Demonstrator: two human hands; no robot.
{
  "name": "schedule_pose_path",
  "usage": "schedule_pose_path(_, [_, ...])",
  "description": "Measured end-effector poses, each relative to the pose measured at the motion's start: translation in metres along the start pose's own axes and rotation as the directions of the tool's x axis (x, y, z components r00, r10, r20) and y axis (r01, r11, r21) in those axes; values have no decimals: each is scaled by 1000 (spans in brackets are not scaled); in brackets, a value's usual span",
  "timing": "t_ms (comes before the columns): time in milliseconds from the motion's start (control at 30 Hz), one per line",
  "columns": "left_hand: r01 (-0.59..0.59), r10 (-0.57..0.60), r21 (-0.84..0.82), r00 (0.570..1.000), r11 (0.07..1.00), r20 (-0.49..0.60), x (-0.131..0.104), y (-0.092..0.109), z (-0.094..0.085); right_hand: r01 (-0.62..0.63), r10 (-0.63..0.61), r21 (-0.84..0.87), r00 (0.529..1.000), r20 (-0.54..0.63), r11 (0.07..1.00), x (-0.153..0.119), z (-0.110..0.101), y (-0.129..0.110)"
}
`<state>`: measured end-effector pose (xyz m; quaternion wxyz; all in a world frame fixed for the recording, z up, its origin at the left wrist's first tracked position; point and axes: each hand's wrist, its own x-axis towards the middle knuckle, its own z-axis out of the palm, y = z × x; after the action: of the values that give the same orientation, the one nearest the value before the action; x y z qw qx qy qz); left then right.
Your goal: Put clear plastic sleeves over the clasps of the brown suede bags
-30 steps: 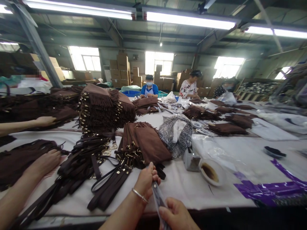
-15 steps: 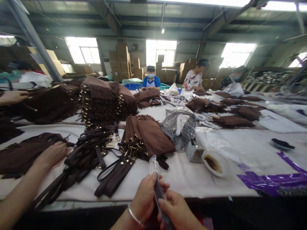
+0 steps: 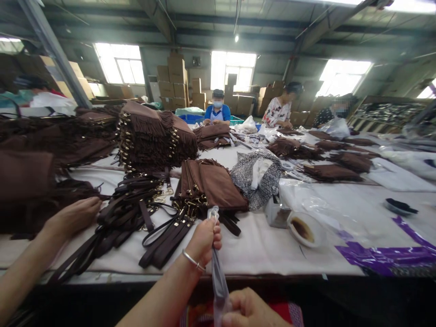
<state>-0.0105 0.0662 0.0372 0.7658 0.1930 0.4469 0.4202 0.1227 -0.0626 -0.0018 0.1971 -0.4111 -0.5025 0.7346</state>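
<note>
My left hand (image 3: 205, 238), with a silver bangle at its wrist, is closed round the upper end of a dark strap in a clear plastic sleeve (image 3: 220, 281). A bit of the sleeve, with a metal clasp faintly visible in it, sticks out above the fist. Lower down, at the table's front edge, my right hand (image 3: 250, 309) pinches the sleeve's lower part between thumb and fingers. The sleeve hangs stretched between both hands. Just beyond my left hand lie brown zipped pouches (image 3: 218, 181) and dark wrist straps (image 3: 170, 245) with gold clasps.
A co-worker's hand (image 3: 75, 218) rests by fringed brown bags at left. Loose dark straps (image 3: 119, 218) and a tall fringed stack (image 3: 150, 136) lie near. Rightward are patterned cloth (image 3: 257, 177), a metal box (image 3: 277, 213), a bowl of brown liquid (image 3: 303, 229) and purple plastic (image 3: 371, 259).
My hands have moved apart along the sleeve: the left up and forward, the right down toward me. More sleeve shows between them. At left, the co-worker's brown bag has shifted nearer.
</note>
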Motion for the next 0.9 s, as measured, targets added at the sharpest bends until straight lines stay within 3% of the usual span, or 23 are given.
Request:
schedule_pose_path(133, [4,-4,9,999,1000,34,4,12,-7,29,-16,-247,998,54,969,-2,-1,-1])
schedule_pose_path(267, [43,-48,70,996,997,72,2,17,-23,83,-90,-632,996,21,771,-3,-15,-3])
schedule_pose_path(367, [56,-67,124,994,991,86,-1,13,-35,102,-239,-733,967,-84,673,0,-31,-23])
schedule_pose_path(400, [60,-74,141,993,988,96,-2,11,-37,120,-332,-774,935,-121,622,4,-36,-34])
schedule_pose_path(467, [66,-87,167,989,984,122,-4,7,-40,168,-549,-865,824,-140,473,16,-45,-59])
schedule_pose_path(533, [60,-88,181,985,982,152,-6,4,-41,209,-699,-932,713,-60,294,35,-52,-82])
schedule_pose_path(600, [35,-71,183,979,982,190,-9,3,-42,231,-739,-962,672,50,145,57,-58,-97])
schedule_pose_path(700, [-10,-33,188,974,982,223,-14,4,-45,225,-713,-974,678,179,-31,85,-66,-105])
schedule_pose_path(767, [-61,12,254,982,965,188,-16,2,-48,234,-674,-967,698,241,-103,96,-69,-106])
schedule_pose_path(833, [-182,147,401,982,898,116,-17,-3,-51,249,-626,-957,725,286,-149,101,-71,-108])
schedule_pose_path(900, [-350,372,576,924,739,86,-17,-10,-54,252,-561,-948,764,319,-196,102,-71,-113])
